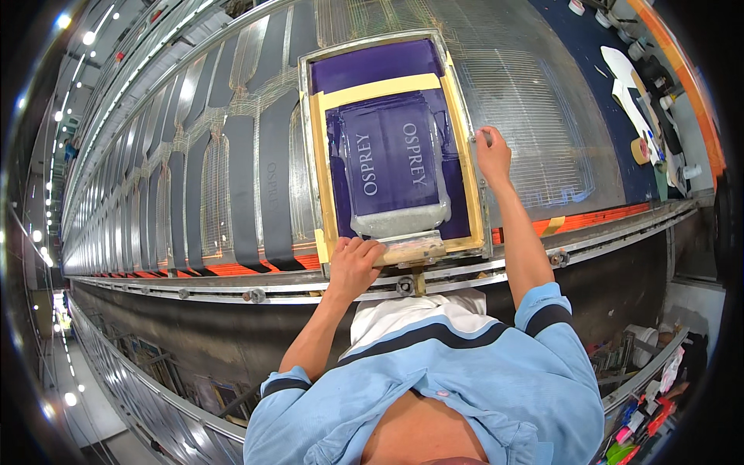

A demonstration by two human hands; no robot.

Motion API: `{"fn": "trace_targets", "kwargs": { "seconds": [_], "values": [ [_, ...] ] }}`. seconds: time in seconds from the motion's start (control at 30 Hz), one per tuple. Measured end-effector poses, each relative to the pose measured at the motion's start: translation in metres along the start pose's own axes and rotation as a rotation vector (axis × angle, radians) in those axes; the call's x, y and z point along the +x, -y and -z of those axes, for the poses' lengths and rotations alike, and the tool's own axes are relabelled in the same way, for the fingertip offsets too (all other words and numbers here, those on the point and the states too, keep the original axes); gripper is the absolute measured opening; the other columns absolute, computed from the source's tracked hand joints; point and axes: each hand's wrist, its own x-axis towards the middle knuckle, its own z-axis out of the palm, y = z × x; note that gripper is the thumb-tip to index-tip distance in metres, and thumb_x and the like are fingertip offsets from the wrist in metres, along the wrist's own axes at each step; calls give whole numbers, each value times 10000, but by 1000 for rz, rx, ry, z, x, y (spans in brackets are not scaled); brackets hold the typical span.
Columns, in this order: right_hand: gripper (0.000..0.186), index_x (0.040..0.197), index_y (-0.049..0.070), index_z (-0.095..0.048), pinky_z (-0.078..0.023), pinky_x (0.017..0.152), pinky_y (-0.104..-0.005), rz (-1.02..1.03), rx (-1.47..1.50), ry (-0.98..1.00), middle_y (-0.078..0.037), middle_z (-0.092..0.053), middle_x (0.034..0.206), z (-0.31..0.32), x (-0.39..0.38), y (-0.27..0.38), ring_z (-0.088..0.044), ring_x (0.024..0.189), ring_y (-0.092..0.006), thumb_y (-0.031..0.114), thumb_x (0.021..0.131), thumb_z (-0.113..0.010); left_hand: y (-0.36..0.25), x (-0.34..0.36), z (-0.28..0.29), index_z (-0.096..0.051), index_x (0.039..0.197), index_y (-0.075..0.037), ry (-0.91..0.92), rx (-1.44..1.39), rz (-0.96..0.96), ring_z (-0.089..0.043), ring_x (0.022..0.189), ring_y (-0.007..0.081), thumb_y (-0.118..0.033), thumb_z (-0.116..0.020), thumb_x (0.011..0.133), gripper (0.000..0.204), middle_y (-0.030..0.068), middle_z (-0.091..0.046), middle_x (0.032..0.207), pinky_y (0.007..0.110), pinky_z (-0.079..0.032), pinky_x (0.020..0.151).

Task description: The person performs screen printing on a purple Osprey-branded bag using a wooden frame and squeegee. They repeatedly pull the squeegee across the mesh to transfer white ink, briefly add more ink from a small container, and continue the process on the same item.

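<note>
A screen-printing frame lies on the long table, with yellow tape, a purple mesh and pale lettering in a grey-bordered central area. A pale squeegee bar rests across the frame's near end. My left hand has its fingers curled over the left end of that bar. My right hand is closed on the frame's right side, about halfway up, with the fingertips partly hidden.
Dark fabric strips line the table to the left, along a metal rail at the near edge. At the right are white cut pieces, a tape roll and small containers. Cluttered coloured items lie at the lower right.
</note>
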Motion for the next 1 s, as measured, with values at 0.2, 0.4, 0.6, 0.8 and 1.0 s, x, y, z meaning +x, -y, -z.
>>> {"fn": "trace_targets", "kwargs": {
  "seconds": [0.2,0.4,0.6,0.8,1.0],
  "values": [
    [261,1135,98,-684,-515,686,-425,28,46,-8,-145,-683,728,9,-7,8,-676,658,-300,300,991,-604,39,47,-6,-732,985,-135,-26,7,-20,-655,876,232,-128,-834,637,363,29,-731,937,394,-435,856],
    [246,1125,89,-684,-519,683,-424,27,49,-20,-156,-696,752,15,-11,15,-689,671,-314,279,987,-610,110,176,21,-755,885,-107,-154,22,-85,-675,837,285,-189,-824,692,221,80,-726,831,432,-446,813],
    [234,1103,83,-689,-529,698,-443,88,74,-55,-178,-716,796,10,-8,8,-707,707,-332,270,979,-624,140,241,36,-766,843,-93,-148,15,-51,-675,788,323,-169,-814,679,187,95,-722,791,452,-478,754],
    [229,1086,72,-697,-525,708,-450,102,34,-30,-186,-718,799,16,-1,22,-700,708,-357,256,968,-627,117,179,3,-767,910,-77,-189,-19,-89,-693,865,307,-23,-774,617,298,103,-746,886,444,-494,779],
    [241,1095,68,-699,-525,753,-451,24,-15,-15,-195,-726,826,25,-9,16,-708,762,-357,257,962,-631,24,30,-28,-718,1103,-114,-271,59,-116,-630,911,196,25,-744,603,520,18,-732,1090,383,-434,840]
  ]
}}
